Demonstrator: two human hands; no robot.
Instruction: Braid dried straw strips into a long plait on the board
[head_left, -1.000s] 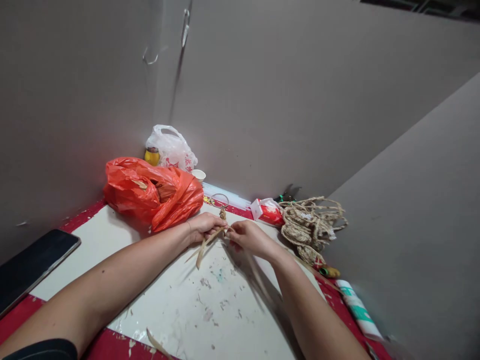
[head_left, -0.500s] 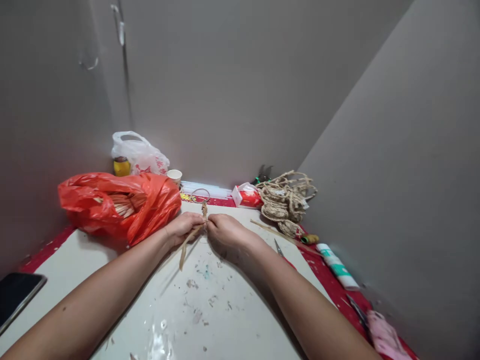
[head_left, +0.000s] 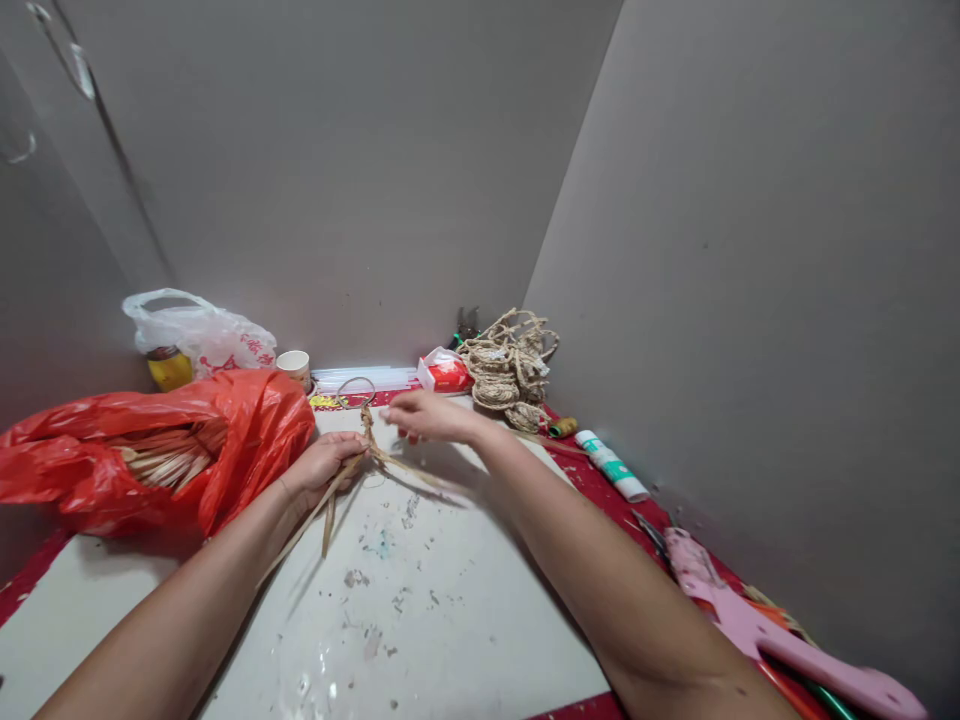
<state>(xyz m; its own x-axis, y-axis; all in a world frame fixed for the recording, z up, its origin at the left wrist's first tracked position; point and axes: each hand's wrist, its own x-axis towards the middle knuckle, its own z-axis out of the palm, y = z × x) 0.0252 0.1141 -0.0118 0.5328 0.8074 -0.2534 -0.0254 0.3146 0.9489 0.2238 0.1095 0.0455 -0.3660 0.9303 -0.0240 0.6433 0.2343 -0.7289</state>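
Note:
My left hand point(head_left: 334, 460) is closed in a pinch on a short braid of tan straw strips point(head_left: 367, 425) near the middle of the board. The braid's upper end is attached to a thin metal ring point(head_left: 355, 392). Loose strips hang from the pinch toward the lower left, and others stretch out to the right, partly blurred. Just right of the braid, my right hand point(head_left: 429, 415) is raised over the board with its fingers loosely apart and nothing visible in them.
On the left lies a red plastic bag point(head_left: 255, 430) of straw strips, with a white bag point(head_left: 202, 330) and a paper cup point(head_left: 294, 367) behind. Coiled rope point(head_left: 504, 375), a red tissue pack point(head_left: 444, 372), a white-green roll point(head_left: 611, 466) and a pink tool point(head_left: 757, 625) line the right side.
My right hand has let go of the braid and moved to the right, leaving loose strips extended on that side. My left hand keeps its pinch. The view has turned right.

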